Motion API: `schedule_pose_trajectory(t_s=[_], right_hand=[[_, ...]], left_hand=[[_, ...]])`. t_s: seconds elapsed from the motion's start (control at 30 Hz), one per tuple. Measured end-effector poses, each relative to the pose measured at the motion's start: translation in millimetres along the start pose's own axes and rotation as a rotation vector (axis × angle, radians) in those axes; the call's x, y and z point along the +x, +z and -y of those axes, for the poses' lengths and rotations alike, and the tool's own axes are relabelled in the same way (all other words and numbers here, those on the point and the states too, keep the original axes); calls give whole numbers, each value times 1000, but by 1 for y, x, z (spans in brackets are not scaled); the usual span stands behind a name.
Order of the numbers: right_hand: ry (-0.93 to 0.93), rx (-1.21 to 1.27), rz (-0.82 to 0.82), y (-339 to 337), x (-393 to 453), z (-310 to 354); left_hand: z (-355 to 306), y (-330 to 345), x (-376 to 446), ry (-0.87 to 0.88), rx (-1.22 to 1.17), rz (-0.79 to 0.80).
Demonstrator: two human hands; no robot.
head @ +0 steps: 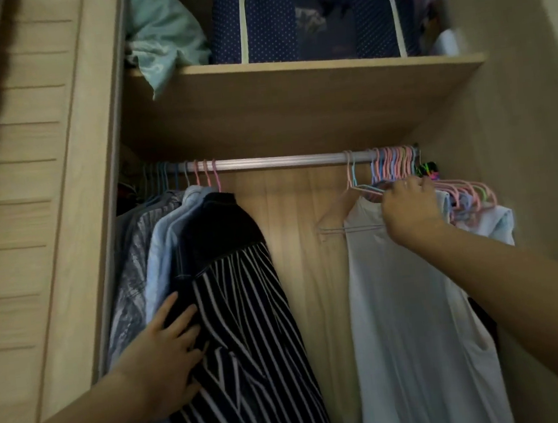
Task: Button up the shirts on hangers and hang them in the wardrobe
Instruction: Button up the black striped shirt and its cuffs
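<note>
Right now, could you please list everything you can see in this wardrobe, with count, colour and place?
Metal hanging rail: one, silver, under the shelf.
Wooden shelf: one, light wood, above the rail.
Dotted fabric storage box: one, navy with white trim, on the shelf.
Crumpled cloth bundle: one, pale teal, shelf's left end.
Black-and-white striped shirt: one, hanging at the left, frontmost.
Other hung shirts: several, blue and grey, behind it.
White sleeveless garment: one, hanging at the right.
Plastic hangers: many, pink and blue, bunched at the rail's right end.
Left hand: flat against the striped shirt.
Right hand: grips the hangers.
</note>
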State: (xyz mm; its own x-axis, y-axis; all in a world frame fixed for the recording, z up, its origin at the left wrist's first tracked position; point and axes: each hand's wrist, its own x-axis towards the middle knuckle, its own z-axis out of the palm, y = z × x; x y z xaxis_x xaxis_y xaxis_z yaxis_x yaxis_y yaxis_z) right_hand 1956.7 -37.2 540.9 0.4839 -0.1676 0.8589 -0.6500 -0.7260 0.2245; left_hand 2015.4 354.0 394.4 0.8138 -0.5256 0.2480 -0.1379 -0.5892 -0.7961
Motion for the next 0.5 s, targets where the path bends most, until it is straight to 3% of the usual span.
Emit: schedule_pose_trajectory(t_s=[0.37,0.5], right_hand=[[75,-34,-37,8,11,-26],[26,-73,-10,9,14,-25]], left_hand=[[5,13,-4,12,-136,-125],[6,25,-3,49,-208,-378]])
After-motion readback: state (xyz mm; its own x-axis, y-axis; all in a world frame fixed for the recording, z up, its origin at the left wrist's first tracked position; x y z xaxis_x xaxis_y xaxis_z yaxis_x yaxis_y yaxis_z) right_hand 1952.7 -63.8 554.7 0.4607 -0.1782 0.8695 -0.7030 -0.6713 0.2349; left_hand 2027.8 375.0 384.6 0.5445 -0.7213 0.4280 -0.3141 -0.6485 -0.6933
